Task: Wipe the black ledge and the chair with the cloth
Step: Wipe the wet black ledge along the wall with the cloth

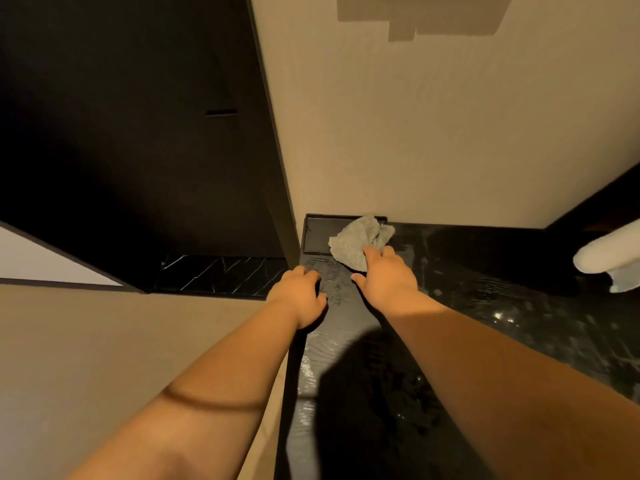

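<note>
The black ledge [485,282] runs from the lower middle up to the beige wall and off to the right; its glossy top shows streaks. A crumpled grey cloth [356,242] lies on the ledge at its far left end, half over a shallow black tray [317,233]. My right hand [384,275] presses down on the near edge of the cloth, with its fingers on the fabric. My left hand [299,294] rests curled over the ledge's left edge and holds nothing. No chair is in view.
A beige wall [433,133] rises right behind the ledge. A dark panel [138,133] fills the left, with a black marbled strip [221,275] below it. A white rounded object [609,254] sits at the right edge above the ledge.
</note>
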`<state>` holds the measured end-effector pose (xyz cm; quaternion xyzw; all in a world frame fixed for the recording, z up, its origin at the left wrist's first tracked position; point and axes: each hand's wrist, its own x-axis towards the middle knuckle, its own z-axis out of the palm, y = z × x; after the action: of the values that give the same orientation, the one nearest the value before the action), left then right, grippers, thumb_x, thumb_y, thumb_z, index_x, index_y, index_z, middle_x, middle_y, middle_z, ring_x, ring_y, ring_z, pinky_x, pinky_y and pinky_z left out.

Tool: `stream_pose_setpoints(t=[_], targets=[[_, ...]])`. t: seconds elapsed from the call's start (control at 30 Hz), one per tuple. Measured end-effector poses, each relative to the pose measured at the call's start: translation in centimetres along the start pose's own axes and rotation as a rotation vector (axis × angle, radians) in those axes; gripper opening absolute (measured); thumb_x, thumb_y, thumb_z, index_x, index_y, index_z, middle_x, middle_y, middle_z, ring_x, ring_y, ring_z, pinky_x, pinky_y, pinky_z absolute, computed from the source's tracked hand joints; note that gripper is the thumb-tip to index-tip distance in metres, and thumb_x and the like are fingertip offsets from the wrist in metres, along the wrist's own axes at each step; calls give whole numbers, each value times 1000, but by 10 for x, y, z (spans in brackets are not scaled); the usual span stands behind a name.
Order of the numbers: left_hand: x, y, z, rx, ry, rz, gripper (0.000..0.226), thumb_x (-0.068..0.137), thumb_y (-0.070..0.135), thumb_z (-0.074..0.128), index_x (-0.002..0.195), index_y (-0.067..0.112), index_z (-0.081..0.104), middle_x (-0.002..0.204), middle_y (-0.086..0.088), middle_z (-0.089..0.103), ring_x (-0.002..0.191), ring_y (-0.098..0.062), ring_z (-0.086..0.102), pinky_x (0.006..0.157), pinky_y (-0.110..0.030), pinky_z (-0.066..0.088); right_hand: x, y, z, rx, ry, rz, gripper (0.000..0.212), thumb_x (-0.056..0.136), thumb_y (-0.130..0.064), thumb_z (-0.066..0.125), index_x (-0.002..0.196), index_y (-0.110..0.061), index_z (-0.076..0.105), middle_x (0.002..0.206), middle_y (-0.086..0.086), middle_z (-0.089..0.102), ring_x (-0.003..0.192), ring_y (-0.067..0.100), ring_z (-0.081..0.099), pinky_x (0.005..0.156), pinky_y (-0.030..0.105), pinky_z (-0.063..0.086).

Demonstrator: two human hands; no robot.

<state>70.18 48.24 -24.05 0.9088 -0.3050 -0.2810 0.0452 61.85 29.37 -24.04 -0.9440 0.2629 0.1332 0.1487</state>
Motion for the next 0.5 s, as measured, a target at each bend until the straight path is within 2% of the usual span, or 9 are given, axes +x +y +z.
stream_pose_setpoints(t=[0.2,0.37,0.5], targets=[[-5,1,7,45,13,16,54,101,49,53,149,23,49,151,-6,40,138,-30,39,107,-50,48,11,1,-2,75,62,3,34,103,-36,50,128,-17,61,130,16,52,112,35,55,88,42,51],[-14,2,3,49,23,37,53,102,46,52,150,24,47,150,-6,43,137,-30,44,107,-49,47,-10,1,-14,146,201,-29,41,105,-44,47,121,-11,65,124,17,56,108,35,57,88,42,51],[-25,2,2,68,72,37,51,102,45,51,148,24,49,143,-6,50,130,-29,50,104,-46,48,-31,12,-16,114,230,-57,44,105,-47,45,125,-12,63,128,15,54,117,32,50,95,44,50]])
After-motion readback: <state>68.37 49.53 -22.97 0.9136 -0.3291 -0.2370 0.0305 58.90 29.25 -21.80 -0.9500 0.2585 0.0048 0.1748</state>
